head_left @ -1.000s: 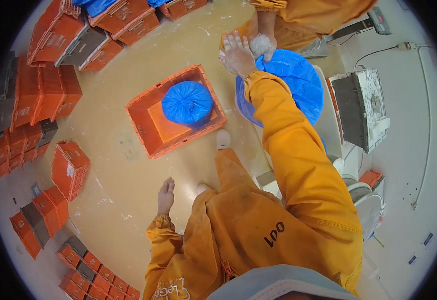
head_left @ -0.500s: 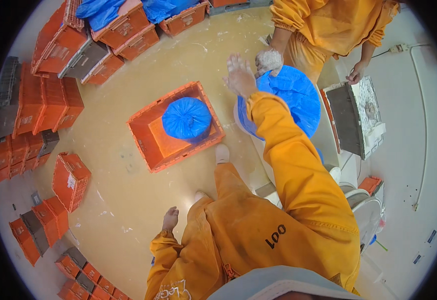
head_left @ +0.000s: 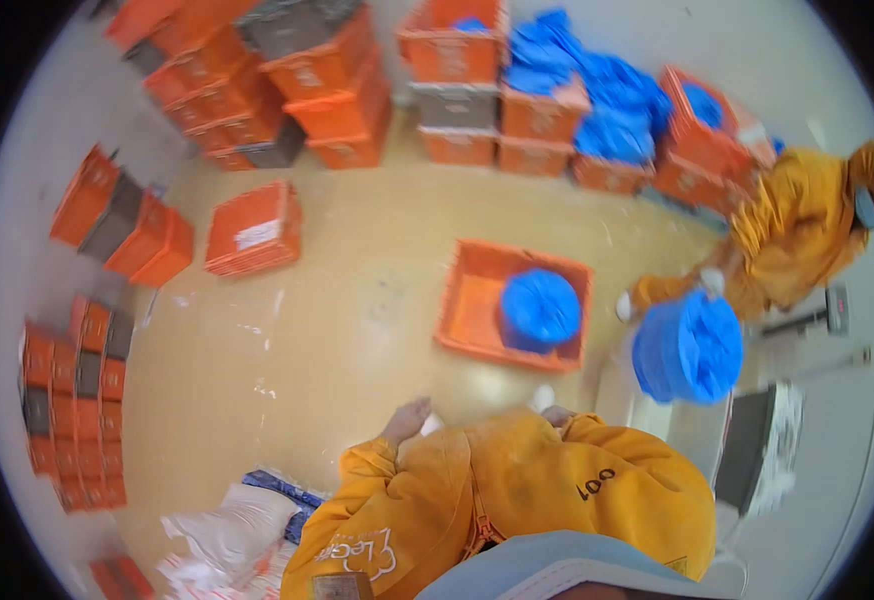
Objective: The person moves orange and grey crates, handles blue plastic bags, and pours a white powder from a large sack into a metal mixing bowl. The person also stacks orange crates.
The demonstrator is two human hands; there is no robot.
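My left hand (head_left: pixel 407 419) hangs beside my orange overalls, blurred, with fingers loosely apart and holding nothing visible. My right hand (head_left: pixel 557 414) is low by my body, its fingers mostly hidden behind my clothing. Ahead of me, an orange crate (head_left: pixel 465 305) on the floor holds a tied, round blue bag (head_left: pixel 539 308). To its right stands a blue-lined round container (head_left: pixel 685 350). A co-worker (head_left: pixel 787 220) in orange clothing leans near it, a hand (head_left: pixel 711 283) with a pale lump at its top.
Stacks of orange and grey crates (head_left: pixel 332 110) line the walls, some with blue plastic (head_left: pixel 615 105). A low orange crate stack (head_left: pixel 253 225) stands left. White sacks (head_left: pixel 227 525) lie at the lower left. A grey-and-white bin (head_left: pixel 752 450) and a scale (head_left: pixel 835 310) are on the right.
My right arm has drawn back from the blue-lined container to my body. My view has swung, showing more of the crate wall. The co-worker now appears farther right.
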